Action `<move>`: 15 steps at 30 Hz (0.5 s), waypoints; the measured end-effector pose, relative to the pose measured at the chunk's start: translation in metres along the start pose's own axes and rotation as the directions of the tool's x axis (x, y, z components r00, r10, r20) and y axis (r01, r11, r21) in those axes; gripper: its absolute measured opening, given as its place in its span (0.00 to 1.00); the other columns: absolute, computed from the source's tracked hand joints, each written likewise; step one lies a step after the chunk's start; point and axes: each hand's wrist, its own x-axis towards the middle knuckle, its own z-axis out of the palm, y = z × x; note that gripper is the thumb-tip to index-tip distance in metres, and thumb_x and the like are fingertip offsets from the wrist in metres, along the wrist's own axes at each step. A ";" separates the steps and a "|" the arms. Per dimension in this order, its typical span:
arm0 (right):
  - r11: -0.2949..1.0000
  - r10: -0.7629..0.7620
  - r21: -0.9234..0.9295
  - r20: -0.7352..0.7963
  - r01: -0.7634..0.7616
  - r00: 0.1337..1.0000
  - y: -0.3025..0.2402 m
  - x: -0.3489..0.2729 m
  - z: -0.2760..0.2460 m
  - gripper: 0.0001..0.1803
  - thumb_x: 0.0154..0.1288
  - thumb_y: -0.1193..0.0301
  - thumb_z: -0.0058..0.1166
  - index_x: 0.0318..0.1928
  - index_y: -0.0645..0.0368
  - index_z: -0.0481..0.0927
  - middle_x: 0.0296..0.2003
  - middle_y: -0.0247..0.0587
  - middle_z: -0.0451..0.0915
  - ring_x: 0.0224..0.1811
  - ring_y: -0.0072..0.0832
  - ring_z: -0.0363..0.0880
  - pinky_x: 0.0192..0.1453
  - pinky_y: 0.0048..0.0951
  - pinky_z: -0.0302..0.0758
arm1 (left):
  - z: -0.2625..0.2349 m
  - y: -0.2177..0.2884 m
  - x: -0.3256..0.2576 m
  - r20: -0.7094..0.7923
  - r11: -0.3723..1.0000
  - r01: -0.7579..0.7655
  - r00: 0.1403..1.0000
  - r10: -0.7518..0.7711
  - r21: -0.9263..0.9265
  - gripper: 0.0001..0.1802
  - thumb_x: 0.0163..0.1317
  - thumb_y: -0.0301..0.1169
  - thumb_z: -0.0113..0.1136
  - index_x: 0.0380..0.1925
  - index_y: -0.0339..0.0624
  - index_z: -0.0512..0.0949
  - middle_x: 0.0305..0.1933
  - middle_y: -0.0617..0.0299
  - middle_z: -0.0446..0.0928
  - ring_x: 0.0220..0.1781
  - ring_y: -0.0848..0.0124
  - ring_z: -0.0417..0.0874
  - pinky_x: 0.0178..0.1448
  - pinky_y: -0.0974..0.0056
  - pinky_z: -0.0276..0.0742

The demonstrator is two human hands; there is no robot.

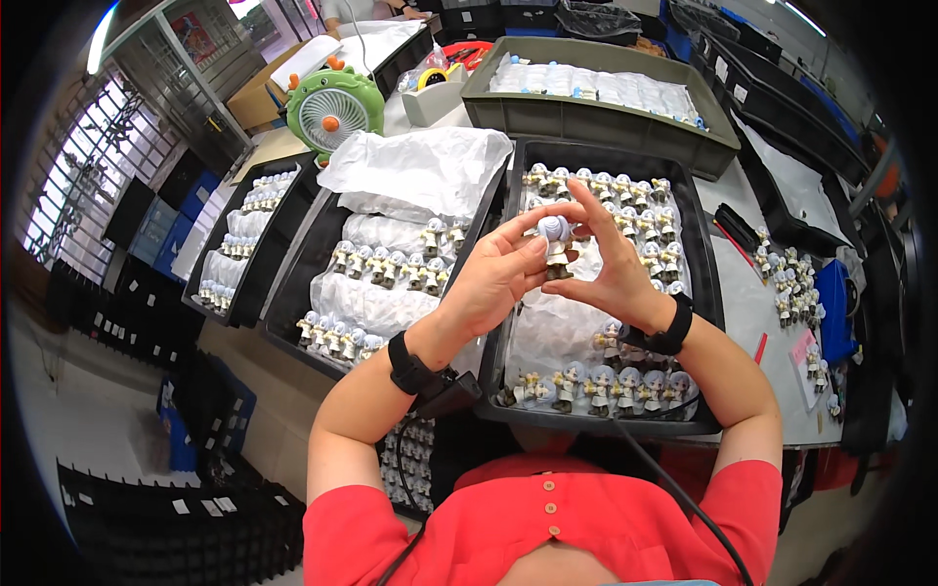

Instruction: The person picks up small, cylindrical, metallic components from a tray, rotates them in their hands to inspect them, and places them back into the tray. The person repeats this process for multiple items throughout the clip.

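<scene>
Both hands are meeting over the black tray (pixel 705 293) in front of the person, and 1 small figurine (pixel 555 244) is sitting between them. The left hand (pixel 489 278) is closing around it from the left, thumb and fingertips pinching near its pale round head. The right hand (pixel 608 269) is pinching from the right and a little lower, with its index finger lifting up and away, loose. So both hands are narrow, sharing 1 figurine.

The figurine is standing roughly upright, its long axis running from the round head at the top down to the darker body and feet. The head is leaning slightly toward the left hand. Neither hand is clearly nearer; the left is gripping higher, the right lower, so any twist or pull would run along that upright axis.

Below the hands, rows of similar figurines (pixel 606 386) are standing on white paper in the tray. A 2nd tray (pixel 293 293) of them is lying just to the left, partly under a crumpled white sheet (pixel 420 166). A green fan (pixel 332 107) is sitting well beyond.
</scene>
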 end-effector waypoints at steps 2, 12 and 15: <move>1.000 0.008 0.017 0.021 -0.008 1.000 0.002 0.002 0.001 0.56 0.40 0.69 0.73 0.68 0.54 0.51 0.57 0.43 0.69 0.51 0.33 0.75 0.53 0.31 0.73 | -0.005 -0.003 -0.001 -0.017 1.000 0.002 1.000 -0.003 -0.022 0.24 0.67 0.33 0.48 0.62 0.39 0.62 0.59 0.54 0.69 0.57 0.65 0.75 0.54 0.63 0.75; 0.998 0.043 0.052 0.024 -0.045 0.999 0.003 0.005 0.001 0.56 0.40 0.71 0.73 0.68 0.50 0.51 0.54 0.40 0.73 0.51 0.32 0.74 0.54 0.32 0.72 | -0.018 -0.007 -0.001 -0.071 0.998 0.011 0.997 -0.015 -0.062 0.24 0.67 0.33 0.49 0.62 0.39 0.61 0.62 0.57 0.67 0.56 0.65 0.75 0.55 0.62 0.76; 0.997 0.046 0.053 0.031 -0.047 0.998 0.003 0.005 0.000 0.55 0.40 0.71 0.72 0.68 0.50 0.52 0.54 0.40 0.73 0.51 0.32 0.74 0.53 0.32 0.71 | -0.019 -0.009 -0.001 -0.079 0.997 0.013 0.997 -0.019 -0.077 0.25 0.67 0.33 0.48 0.63 0.39 0.60 0.62 0.56 0.66 0.57 0.64 0.75 0.55 0.61 0.76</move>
